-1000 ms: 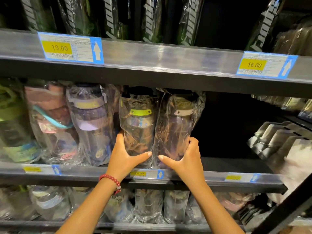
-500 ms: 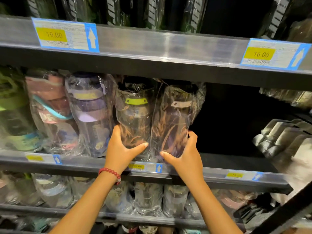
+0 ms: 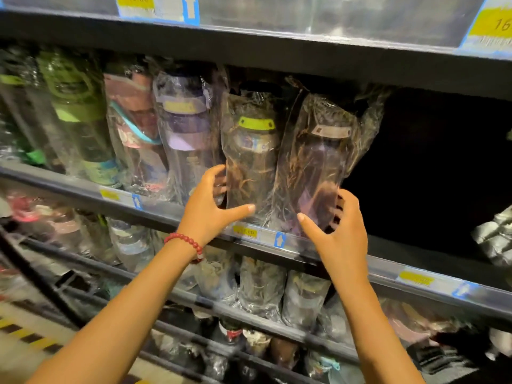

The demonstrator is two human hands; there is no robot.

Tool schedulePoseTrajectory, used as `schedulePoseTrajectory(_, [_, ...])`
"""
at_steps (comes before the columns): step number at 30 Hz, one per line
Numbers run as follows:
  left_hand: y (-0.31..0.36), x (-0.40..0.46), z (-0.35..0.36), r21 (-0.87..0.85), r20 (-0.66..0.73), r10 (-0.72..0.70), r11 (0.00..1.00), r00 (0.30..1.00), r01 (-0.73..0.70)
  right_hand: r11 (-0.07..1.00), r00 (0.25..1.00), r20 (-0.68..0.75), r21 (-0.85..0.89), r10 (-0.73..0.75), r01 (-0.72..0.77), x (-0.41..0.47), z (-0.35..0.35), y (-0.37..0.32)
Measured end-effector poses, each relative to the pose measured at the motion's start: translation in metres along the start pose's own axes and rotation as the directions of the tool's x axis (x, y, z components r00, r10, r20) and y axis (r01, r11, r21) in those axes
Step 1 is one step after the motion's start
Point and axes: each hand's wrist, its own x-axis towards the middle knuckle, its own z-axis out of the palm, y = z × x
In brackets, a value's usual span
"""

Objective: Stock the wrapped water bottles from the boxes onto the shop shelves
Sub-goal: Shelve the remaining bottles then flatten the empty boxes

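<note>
Two wrapped water bottles stand side by side on the middle shelf (image 3: 388, 273). The green-banded bottle (image 3: 250, 151) is on the left and the beige-banded bottle (image 3: 324, 156) on the right. My left hand (image 3: 207, 212), with a red bead bracelet at the wrist, holds the lower left side of the green-banded bottle, its thumb across the front. My right hand (image 3: 340, 236) curls round the lower right side of the beige-banded bottle; its fingers show through the plastic wrap.
More wrapped bottles fill the shelf to the left: purple (image 3: 185, 128), pink (image 3: 133, 126), green (image 3: 77, 112). Right of the beige-banded bottle is a dark gap (image 3: 429, 176). The upper shelf edge (image 3: 304, 23) hangs close above. Lower shelves (image 3: 260, 289) hold wrapped bottles. Silver packs (image 3: 493, 236) lie far right.
The view has tilted and swung down and left. Both hands stay at the bottles' lower parts, and the thumbs have drawn apart.
</note>
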Motion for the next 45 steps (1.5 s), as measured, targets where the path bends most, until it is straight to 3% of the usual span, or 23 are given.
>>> schedulePoseTrajectory(4, [-0.006, -0.041, -0.024, 0.074, -0.055, 0.050, 0.996, 0.997, -0.046, 1.000, 0.995, -0.102, -0.025, -0.001, -0.002, -0.018, -0.002, -0.009])
schedulePoseTrajectory(8, [-0.026, -0.100, -0.049, 0.317, -0.072, 0.057, 0.948, 0.996, -0.031, 0.994, 0.982, -0.170, -0.092, -0.076, 0.061, -0.058, 0.011, -0.029])
schedulePoseTrajectory(10, [-0.042, -0.135, -0.064, 0.478, -0.075, 0.027, 0.878, 0.997, 0.012, 0.983, 0.981, -0.098, -0.095, -0.169, 0.160, -0.084, 0.028, -0.042])
schedulePoseTrajectory(12, [-0.061, -0.172, -0.082, 0.648, -0.087, 0.012, 0.760, 0.996, 0.048, 0.960, 0.960, 0.101, -0.077, -0.260, 0.268, -0.115, 0.053, -0.056])
schedulePoseTrajectory(13, [-0.071, -0.191, -0.091, 0.716, -0.077, 0.009, 0.696, 0.997, 0.049, 0.946, 0.925, 0.242, -0.062, -0.294, 0.317, -0.132, 0.069, -0.062])
schedulePoseTrajectory(15, [-0.089, -0.235, -0.111, 0.778, -0.092, -0.040, 0.621, 0.995, 0.097, 0.912, 0.783, 0.528, -0.037, -0.328, 0.408, -0.171, 0.101, -0.074])
schedulePoseTrajectory(17, [-0.106, -0.282, -0.131, 0.792, -0.149, -0.117, 0.581, 0.982, 0.189, 0.843, 0.620, 0.675, 0.006, -0.400, 0.538, -0.216, 0.130, -0.083])
schedulePoseTrajectory(19, [-0.119, -0.331, -0.151, 0.773, -0.208, -0.242, 0.553, 0.948, 0.311, 0.790, 0.493, 0.744, 0.075, -0.450, 0.608, -0.267, 0.150, -0.091])
schedulePoseTrajectory(23, [-0.133, -0.429, -0.187, 0.753, -0.332, -0.450, 0.403, 0.829, 0.521, 0.661, 0.213, 0.840, 0.210, -0.498, 0.720, -0.359, 0.178, -0.116])
schedulePoseTrajectory(26, [-0.133, -0.494, -0.205, 0.672, -0.448, -0.480, 0.376, 0.755, 0.638, 0.558, 0.044, 0.843, 0.314, -0.535, 0.768, -0.419, 0.194, -0.143])
schedulePoseTrajectory(29, [-0.130, -0.542, -0.224, 0.628, -0.528, -0.532, 0.282, 0.663, 0.726, 0.489, -0.093, 0.826, 0.416, -0.557, 0.767, -0.472, 0.205, -0.173])
schedulePoseTrajectory(34, [-0.134, -0.591, -0.249, 0.497, -0.640, -0.600, 0.155, 0.481, 0.854, 0.431, -0.238, 0.768, 0.554, -0.595, 0.713, -0.531, 0.218, -0.204])
schedulePoseTrajectory(38, [-0.138, -0.604, -0.263, 0.436, -0.630, -0.688, 0.070, 0.360, 0.897, 0.412, -0.254, 0.718, 0.611, -0.648, 0.676, -0.551, 0.232, -0.216])
schedulePoseTrajectory(45, [-0.175, -0.597, -0.314, 0.409, -0.659, -0.674, 0.051, 0.334, 0.911, 0.440, -0.298, 0.786, 0.567, -0.541, 0.696, -0.566, 0.293, -0.249])
